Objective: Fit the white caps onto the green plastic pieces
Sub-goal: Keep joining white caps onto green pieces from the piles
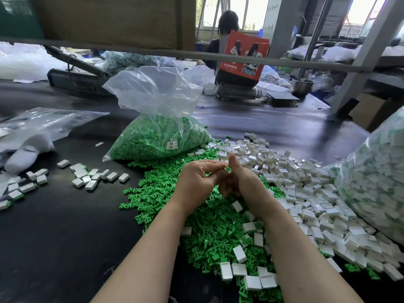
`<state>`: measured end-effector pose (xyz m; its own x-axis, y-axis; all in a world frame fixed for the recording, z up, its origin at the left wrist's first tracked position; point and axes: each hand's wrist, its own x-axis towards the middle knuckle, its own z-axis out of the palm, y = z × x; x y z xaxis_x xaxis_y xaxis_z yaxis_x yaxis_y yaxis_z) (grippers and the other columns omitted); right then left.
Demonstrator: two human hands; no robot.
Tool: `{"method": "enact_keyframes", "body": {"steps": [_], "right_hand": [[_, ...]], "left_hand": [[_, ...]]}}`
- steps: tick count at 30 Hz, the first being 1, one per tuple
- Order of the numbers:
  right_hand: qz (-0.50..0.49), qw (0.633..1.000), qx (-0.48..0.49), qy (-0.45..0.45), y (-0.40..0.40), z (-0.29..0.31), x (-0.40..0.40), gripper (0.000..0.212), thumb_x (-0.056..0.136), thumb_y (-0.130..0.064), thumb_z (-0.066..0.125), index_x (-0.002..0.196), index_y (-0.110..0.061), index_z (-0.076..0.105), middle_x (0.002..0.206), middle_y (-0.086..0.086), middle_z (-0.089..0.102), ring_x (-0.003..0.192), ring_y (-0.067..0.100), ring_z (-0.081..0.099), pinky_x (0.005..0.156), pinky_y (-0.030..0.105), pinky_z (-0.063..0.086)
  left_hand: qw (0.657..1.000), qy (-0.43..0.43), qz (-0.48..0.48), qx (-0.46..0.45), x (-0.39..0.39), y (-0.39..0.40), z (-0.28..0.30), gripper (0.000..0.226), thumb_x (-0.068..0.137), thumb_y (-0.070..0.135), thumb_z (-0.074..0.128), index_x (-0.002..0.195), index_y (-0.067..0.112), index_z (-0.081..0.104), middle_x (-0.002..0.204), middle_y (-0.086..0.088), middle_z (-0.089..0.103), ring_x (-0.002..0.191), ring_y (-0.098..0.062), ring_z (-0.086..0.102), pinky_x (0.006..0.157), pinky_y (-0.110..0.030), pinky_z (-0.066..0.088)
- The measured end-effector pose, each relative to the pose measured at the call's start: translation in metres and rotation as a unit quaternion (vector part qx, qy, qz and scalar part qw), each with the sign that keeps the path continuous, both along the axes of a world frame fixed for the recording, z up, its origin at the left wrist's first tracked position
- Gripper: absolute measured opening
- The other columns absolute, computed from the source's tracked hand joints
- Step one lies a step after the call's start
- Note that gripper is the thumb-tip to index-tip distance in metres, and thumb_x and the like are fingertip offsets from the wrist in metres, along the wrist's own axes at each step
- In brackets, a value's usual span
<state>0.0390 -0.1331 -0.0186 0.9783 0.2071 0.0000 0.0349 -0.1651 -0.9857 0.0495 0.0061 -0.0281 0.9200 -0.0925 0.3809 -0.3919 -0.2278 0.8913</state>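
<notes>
My left hand [196, 180] and my right hand [240, 180] meet above a heap of loose green plastic pieces [209, 232] on the dark table. Between their fingertips they pinch one small part [227, 169], white with green showing. My right thumb points up beside it. A wide pile of loose white caps [306, 193] spreads to the right of my hands. Several capped pieces [94, 177] lie in a scatter on the table to the left.
A clear bag of green pieces [157, 136] stands open behind my hands. A big clear bag of white parts [376, 184] fills the right edge. Plastic sheeting [32, 127] lies at the left. Across the table a person [225, 31] sits behind a red bag [242, 57].
</notes>
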Motion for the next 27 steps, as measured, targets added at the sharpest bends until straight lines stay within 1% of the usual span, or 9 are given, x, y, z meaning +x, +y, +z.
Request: {"method": "enact_keyframes", "body": {"steps": [2,4,8,10,13,16,19,23,27], "right_hand": [[0.008,1.0,-0.006,-0.004,-0.002,-0.0011,0.0007,0.076,0.087,-0.071,0.026,0.061,-0.011,0.063,0.057,0.008,0.058,0.054,0.016,0.048,0.061,0.03,0.039],[0.014,1.0,-0.001,-0.002,-0.0034,-0.0016,0.0006,0.076,0.085,-0.072,0.029,0.063,-0.006,0.061,0.057,0.008,0.057,0.052,0.014,0.047,0.063,0.03,0.037],[0.013,1.0,0.021,0.004,-0.0042,-0.0005,-0.0015,0.067,0.084,-0.07,0.032,0.06,-0.014,0.061,0.054,0.002,0.057,0.047,0.008,0.049,0.056,0.02,0.04],[0.016,1.0,0.018,0.003,-0.004,-0.0005,-0.0018,0.065,0.084,-0.069,0.032,0.058,-0.016,0.06,0.053,0.001,0.056,0.046,0.007,0.048,0.058,0.023,0.038],[0.019,1.0,0.023,0.005,-0.0046,-0.0003,-0.0026,0.064,0.085,-0.069,0.033,0.059,-0.018,0.06,0.054,0.001,0.056,0.048,0.007,0.049,0.062,0.027,0.037],[0.02,0.999,0.025,0.003,-0.0051,-0.0007,-0.0024,0.063,0.084,-0.069,0.034,0.059,-0.019,0.062,0.056,0.002,0.057,0.05,0.008,0.051,0.063,0.027,0.038],[0.021,0.999,0.025,0.004,-0.0055,-0.0014,-0.0021,0.064,0.084,-0.07,0.034,0.055,-0.021,0.063,0.056,0.002,0.057,0.051,0.008,0.052,0.063,0.025,0.039],[0.028,0.999,0.035,0.003,-0.0056,-0.0025,-0.0015,0.064,0.084,-0.07,0.035,0.054,-0.023,0.066,0.057,0.002,0.058,0.053,0.01,0.052,0.065,0.027,0.039],[0.032,0.998,0.044,0.001,-0.0058,-0.0021,-0.001,0.062,0.084,-0.069,0.036,0.056,-0.025,0.068,0.057,0.001,0.059,0.054,0.009,0.053,0.059,0.019,0.043]], "left_hand": [[1.0,0.005,-0.007,-0.016,-0.0005,-0.0009,0.0006,0.02,0.085,0.002,0.071,0.105,0.005,0.075,0.094,0.001,0.076,0.087,-0.015,0.073,0.089,-0.039,0.057],[1.0,0.01,-0.006,-0.024,-0.0006,-0.0013,0.0014,0.022,0.085,0.0,0.07,0.106,0.005,0.074,0.092,0.004,0.076,0.085,-0.01,0.072,0.087,-0.033,0.058],[0.999,0.019,-0.015,-0.036,-0.0009,-0.0016,0.0021,0.023,0.085,-0.002,0.07,0.106,0.006,0.074,0.083,0.017,0.073,0.081,-0.004,0.071,0.08,-0.021,0.056],[0.999,0.018,-0.017,-0.034,-0.0021,-0.0015,0.003,0.023,0.085,-0.002,0.07,0.106,0.005,0.074,0.083,0.015,0.073,0.08,-0.005,0.071,0.08,-0.021,0.056],[0.999,0.017,-0.02,-0.034,-0.0023,-0.0013,0.0039,0.023,0.085,-0.003,0.069,0.107,0.004,0.073,0.087,0.005,0.075,0.08,-0.006,0.071,0.078,-0.02,0.056],[0.999,0.019,-0.024,-0.034,-0.0033,-0.0014,0.0047,0.023,0.086,-0.003,0.069,0.108,0.002,0.073,0.092,-0.004,0.076,0.082,-0.01,0.072,0.081,-0.024,0.057],[0.999,0.021,-0.021,-0.034,-0.0042,-0.0019,0.0054,0.023,0.086,-0.002,0.069,0.108,0.002,0.073,0.093,-0.005,0.076,0.083,-0.012,0.072,0.085,-0.028,0.057],[0.999,0.026,-0.024,-0.031,-0.0045,-0.0021,0.0059,0.023,0.086,-0.002,0.068,0.109,-0.001,0.072,0.096,-0.012,0.075,0.08,-0.017,0.071,0.091,-0.04,0.056],[0.999,0.026,-0.024,-0.035,-0.005,-0.002,0.0064,0.023,0.086,-0.003,0.068,0.108,-0.002,0.072,0.098,-0.015,0.075,0.083,-0.022,0.071,0.092,-0.044,0.056]]}}
